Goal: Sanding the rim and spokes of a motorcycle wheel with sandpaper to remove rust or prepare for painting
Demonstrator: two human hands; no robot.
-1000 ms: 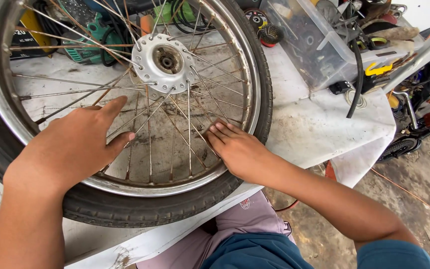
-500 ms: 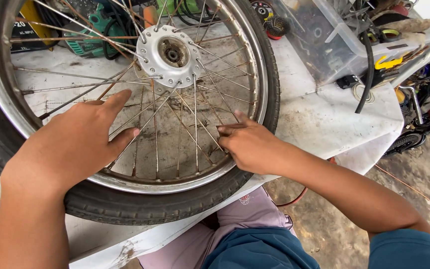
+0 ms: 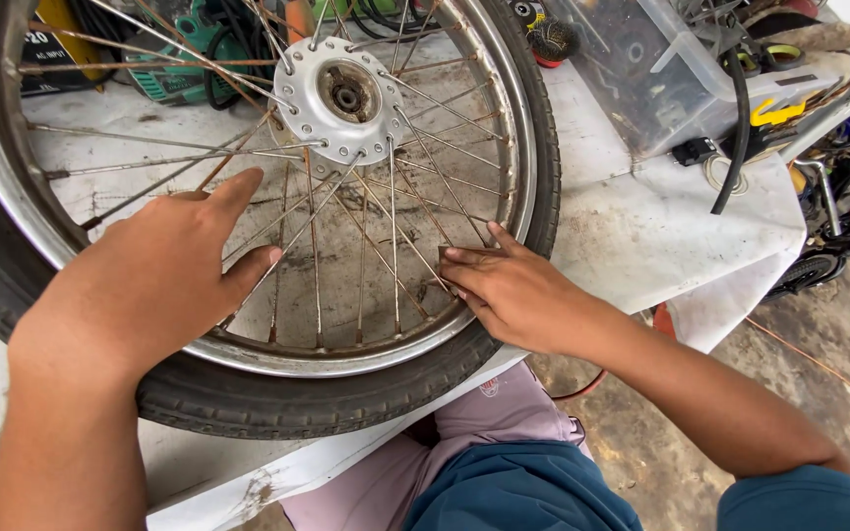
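1. While the spoked motorcycle wheel lies flat on the white worktable, my left hand rests open on the spokes, fingers spread and pressing down — gripping nothing.
2. My right hand has slid from the lower spokes out toward the chrome rim over the last second; now its fingertips pinch at a spoke end just inside the rim, beside the black tyre.
3. That shift suggests I am working round the wheel spoke by spoke, the left hand steadying it as before.
4. Above my hands sits the silver hub; a clear plastic bin stands well apart on the table's far side, and a green tool shows through the spokes.
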